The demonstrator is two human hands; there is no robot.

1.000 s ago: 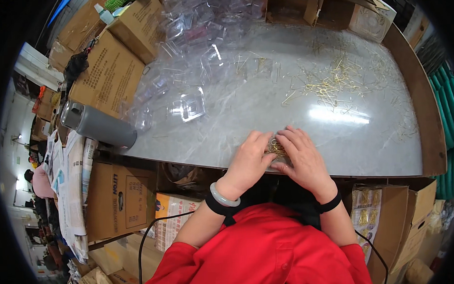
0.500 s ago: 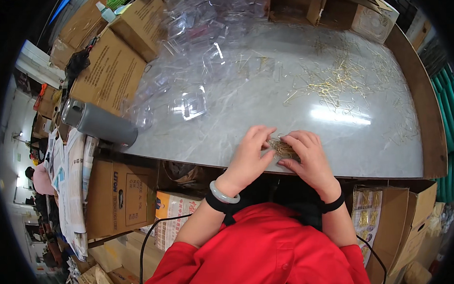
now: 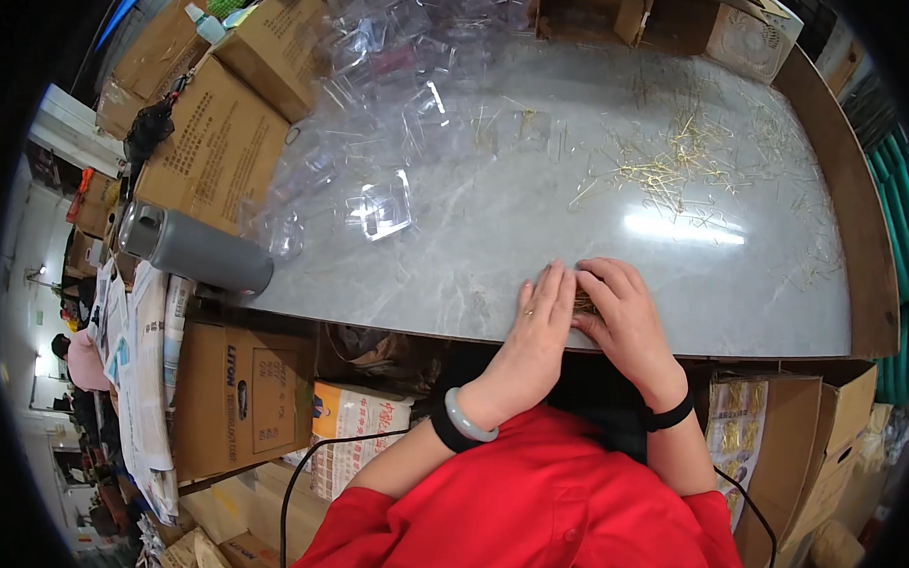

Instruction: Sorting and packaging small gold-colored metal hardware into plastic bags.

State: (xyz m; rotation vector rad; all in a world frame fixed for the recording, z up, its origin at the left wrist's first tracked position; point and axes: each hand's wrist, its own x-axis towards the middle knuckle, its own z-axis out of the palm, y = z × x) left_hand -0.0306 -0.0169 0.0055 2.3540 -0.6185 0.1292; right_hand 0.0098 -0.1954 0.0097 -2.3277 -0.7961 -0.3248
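A small bundle of thin gold wire hooks [image 3: 583, 302] sits near the table's front edge, mostly hidden between my hands. My right hand [image 3: 631, 323] curls round its right side, thumb and fingers closed on it. Along the left side, my left hand [image 3: 535, 341] lies with straight fingers side by side, pressed flat against the bundle. Farther back on the right, a loose heap of gold wire hooks [image 3: 679, 166] spreads over the grey tabletop [image 3: 473, 253].
Clear plastic cases [image 3: 380, 208] pile up at the back left. A grey bottle [image 3: 201, 251] lies tilted by the left edge, beside cardboard boxes [image 3: 209, 142]. A wooden rim [image 3: 852, 190] borders the right side. An open carton [image 3: 820, 421] stands below the table.
My left hand has turned from a loose curl to straight fingers laid against the bundle, coming closer to my right hand. The bundle is more covered now.
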